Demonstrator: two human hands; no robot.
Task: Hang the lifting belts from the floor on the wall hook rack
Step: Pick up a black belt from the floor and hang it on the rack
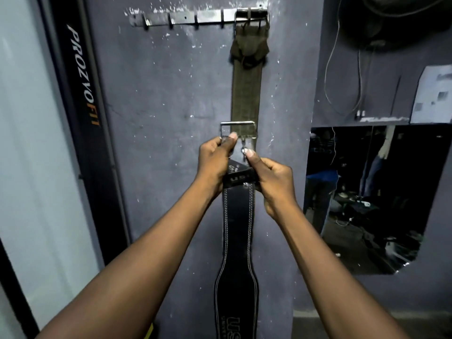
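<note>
A metal hook rack (186,19) is fixed high on the purple-grey wall. An olive canvas belt (245,94) hangs from its right-most hook by its buckle. I hold a black leather belt (236,243) with white stitching upright in front of the wall, its steel buckle (237,129) uppermost, overlapping the olive belt's lower end. My left hand (215,162) grips the belt's top at the buckle's left side. My right hand (271,182) pinches the folded strap and the buckle prongs. The black belt's lower end runs out of the frame.
Several bare hooks on the rack lie left of the olive belt. A dark frame post (85,118) with white lettering stands at the left. At the right are a mirror (371,196), hanging wires (342,69) and a paper sheet (433,94).
</note>
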